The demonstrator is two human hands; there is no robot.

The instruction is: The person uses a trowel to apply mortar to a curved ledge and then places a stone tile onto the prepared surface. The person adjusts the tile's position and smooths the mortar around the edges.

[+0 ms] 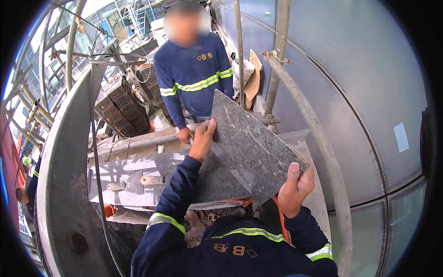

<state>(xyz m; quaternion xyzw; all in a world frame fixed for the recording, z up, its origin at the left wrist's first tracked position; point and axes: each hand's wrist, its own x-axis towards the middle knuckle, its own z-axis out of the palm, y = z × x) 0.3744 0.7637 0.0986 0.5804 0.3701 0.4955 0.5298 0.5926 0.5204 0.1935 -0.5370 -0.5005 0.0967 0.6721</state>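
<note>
I hold a dark grey speckled stone slab point(251, 143), pointed at its far corner, tilted up above a long grey stone surface. My left hand point(204, 141) is closed on its left edge, thumb on the upper face. At the lower right corner, my right hand point(297, 188) grips the same slab, its thumb along the edge. Left of my left forearm, a scraper point(134, 183) with a broad flat blade lies on the long stone surface point(143, 197). Beside it rests a light-coloured tool handle point(152, 180); its other end is hard to make out.
Across from me stands a co-worker point(196, 74) in a navy top with reflective bands, one hand point(185, 135) by the slab's left side. A scaffold pole point(323, 120) curves along my right, before metal wall panels point(360, 83). A steel beam point(69, 175) rises at left; stacked dark blocks point(122, 106) stand behind.
</note>
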